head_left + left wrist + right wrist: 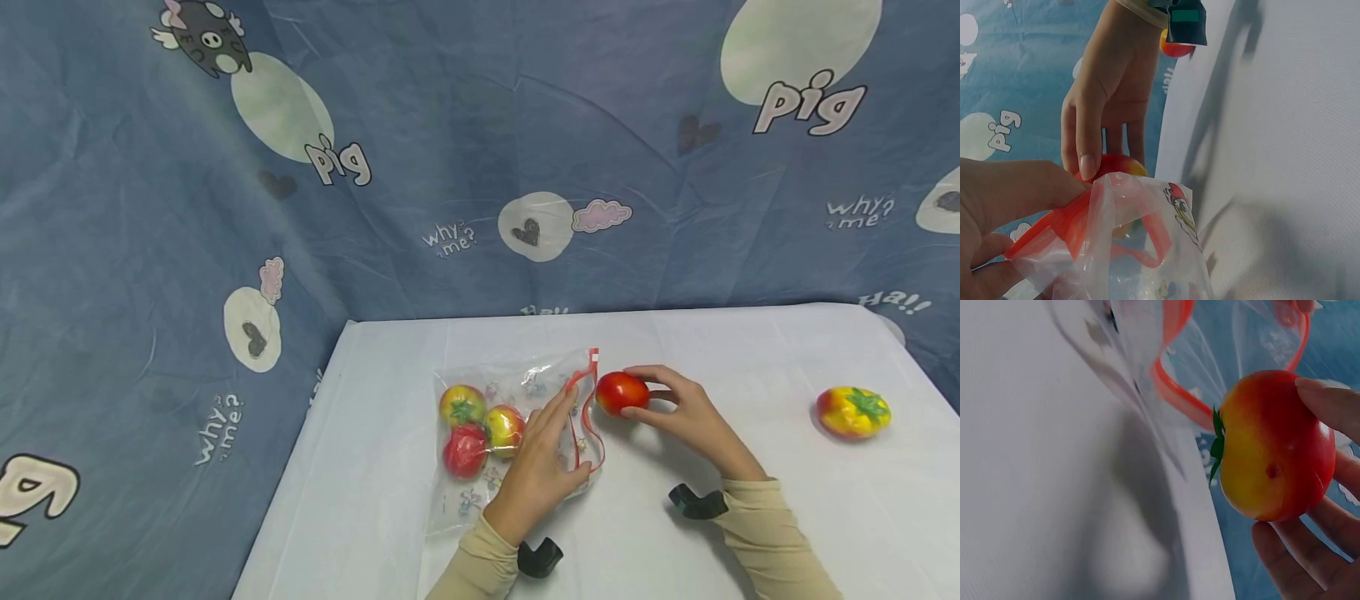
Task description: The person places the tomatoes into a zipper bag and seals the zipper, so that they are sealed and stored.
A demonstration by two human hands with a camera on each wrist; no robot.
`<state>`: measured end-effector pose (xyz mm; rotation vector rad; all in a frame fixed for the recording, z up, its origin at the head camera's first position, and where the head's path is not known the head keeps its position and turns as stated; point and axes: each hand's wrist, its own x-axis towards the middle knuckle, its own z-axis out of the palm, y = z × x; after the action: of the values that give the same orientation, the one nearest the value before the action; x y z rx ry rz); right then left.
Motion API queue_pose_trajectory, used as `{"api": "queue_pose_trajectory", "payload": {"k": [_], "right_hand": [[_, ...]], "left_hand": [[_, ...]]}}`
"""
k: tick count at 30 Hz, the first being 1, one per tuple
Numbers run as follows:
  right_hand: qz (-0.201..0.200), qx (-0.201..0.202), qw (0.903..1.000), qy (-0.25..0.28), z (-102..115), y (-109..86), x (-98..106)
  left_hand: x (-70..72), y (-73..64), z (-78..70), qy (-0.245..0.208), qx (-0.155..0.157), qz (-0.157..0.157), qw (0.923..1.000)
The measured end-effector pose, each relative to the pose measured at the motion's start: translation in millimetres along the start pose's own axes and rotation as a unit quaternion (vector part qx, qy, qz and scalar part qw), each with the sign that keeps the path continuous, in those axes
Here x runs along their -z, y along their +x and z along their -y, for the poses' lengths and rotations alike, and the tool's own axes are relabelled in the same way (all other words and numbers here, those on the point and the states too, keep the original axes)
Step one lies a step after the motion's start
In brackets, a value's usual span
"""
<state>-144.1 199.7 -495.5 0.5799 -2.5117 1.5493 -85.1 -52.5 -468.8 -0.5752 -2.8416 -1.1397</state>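
My right hand grips a red-and-yellow fruit with a green leafy cap, thumb and fingers round its sides. In the head view this fruit is at the bag's mouth. My left hand holds the clear plastic zip bag by its red-edged opening, which gapes toward the fruit. Inside the bag lie a yellow-green fruit, a red fruit and a yellow-red fruit. The left wrist view has the red zip strip between the left thumb and fingers.
Another red-and-yellow fruit with a green top lies on the white table at the right. A blue patterned cloth hangs behind the table and along its left side. Dark wrist-worn devices are at both wrists.
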Motion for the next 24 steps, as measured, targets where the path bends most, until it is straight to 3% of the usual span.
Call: {"api": "queue_pose_trajectory", "payload": {"k": [7,16,24], "right_hand": [[0.004,0.032,0.9995,-0.005,2.8,1.5,-13.0],[0.021,0.032,0.9992,0.006,4.6,2.7,-27.0],[0.035,0.061,0.9975,0.004,7.7,4.9,-40.7]], "left_hand": [[0.0,-0.4,-0.3,0.001,-0.01,-0.004,0.9999],[0.3,0.3,1.1,0.01,-0.02,-0.004,0.9997],[0.1,0.4,1.5,0.017,-0.027,-0.003,0.9995]]}}
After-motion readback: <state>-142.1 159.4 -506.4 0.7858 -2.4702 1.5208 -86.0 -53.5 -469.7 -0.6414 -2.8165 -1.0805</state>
